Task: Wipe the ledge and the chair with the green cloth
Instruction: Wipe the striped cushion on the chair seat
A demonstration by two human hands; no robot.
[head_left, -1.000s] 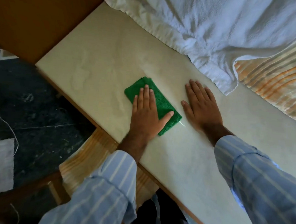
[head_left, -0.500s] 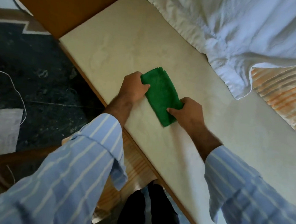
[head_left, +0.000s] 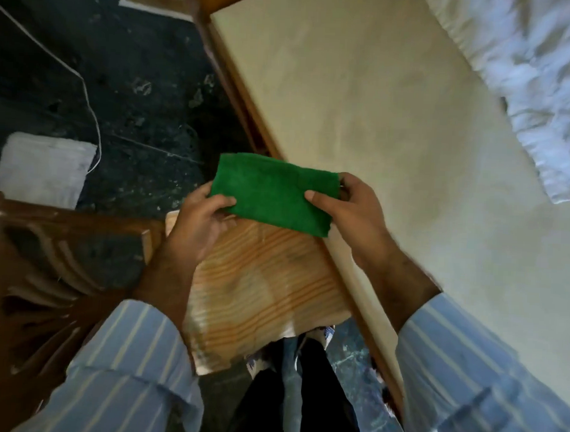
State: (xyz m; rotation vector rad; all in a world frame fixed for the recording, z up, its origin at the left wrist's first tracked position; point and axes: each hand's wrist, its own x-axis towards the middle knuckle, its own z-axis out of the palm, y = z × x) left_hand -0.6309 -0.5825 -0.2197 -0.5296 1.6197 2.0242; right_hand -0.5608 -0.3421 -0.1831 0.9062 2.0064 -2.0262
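The folded green cloth (head_left: 275, 192) is held in the air between both hands, over the ledge's front edge and the chair. My left hand (head_left: 199, 221) pinches its lower left corner. My right hand (head_left: 350, 206) pinches its right end. The pale cream ledge (head_left: 365, 98) runs diagonally from the top centre to the lower right. Below the cloth lies the light wooden chair seat (head_left: 260, 290), with a striped grain. A dark carved part of the chair (head_left: 43, 269) shows at the left.
White bedding (head_left: 532, 73) lies on the ledge's far right side. The floor (head_left: 118, 91) is dark stone, with a thin white cord (head_left: 91, 113) and a white cloth (head_left: 45, 167) on it. A brown wooden trim (head_left: 243, 108) borders the ledge.
The cloth has left the ledge surface; both hands lifted it and drew it toward me, over the chair seat. The view has swung left and down.
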